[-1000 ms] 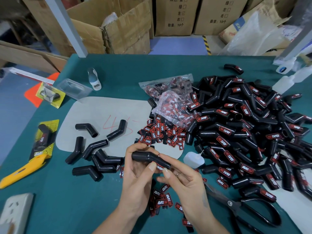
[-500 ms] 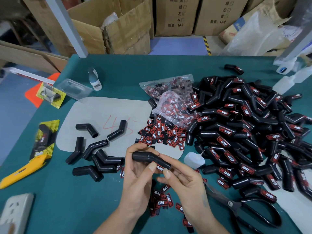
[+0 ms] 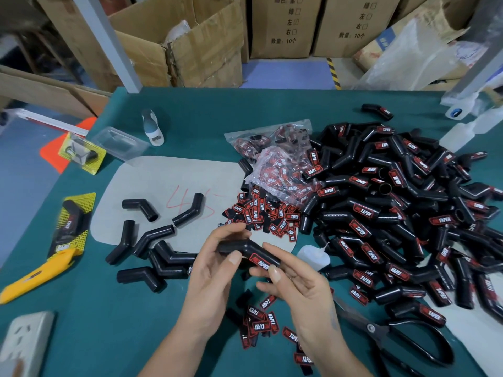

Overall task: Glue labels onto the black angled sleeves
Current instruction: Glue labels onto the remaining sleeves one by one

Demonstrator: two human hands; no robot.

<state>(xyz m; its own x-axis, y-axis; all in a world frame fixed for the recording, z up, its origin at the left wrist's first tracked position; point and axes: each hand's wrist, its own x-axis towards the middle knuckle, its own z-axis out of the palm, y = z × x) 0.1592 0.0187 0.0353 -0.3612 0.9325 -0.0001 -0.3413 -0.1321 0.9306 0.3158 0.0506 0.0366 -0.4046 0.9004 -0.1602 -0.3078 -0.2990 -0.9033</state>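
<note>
Two hands hold one sleeve [image 3: 246, 250] above the bench's near edge: left hand [image 3: 211, 270] fingers curled round its left leg, right hand [image 3: 294, 278] thumb pressing the label [image 3: 260, 261] (facing up), long axis running left-right btwn them.

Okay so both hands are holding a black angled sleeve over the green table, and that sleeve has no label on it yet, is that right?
Not quite. The head view shows the sleeve held between the left hand and the right hand already carrying a red and black label on the arm nearest the right hand. The rest stands: both hands hold it over the green table.
</note>
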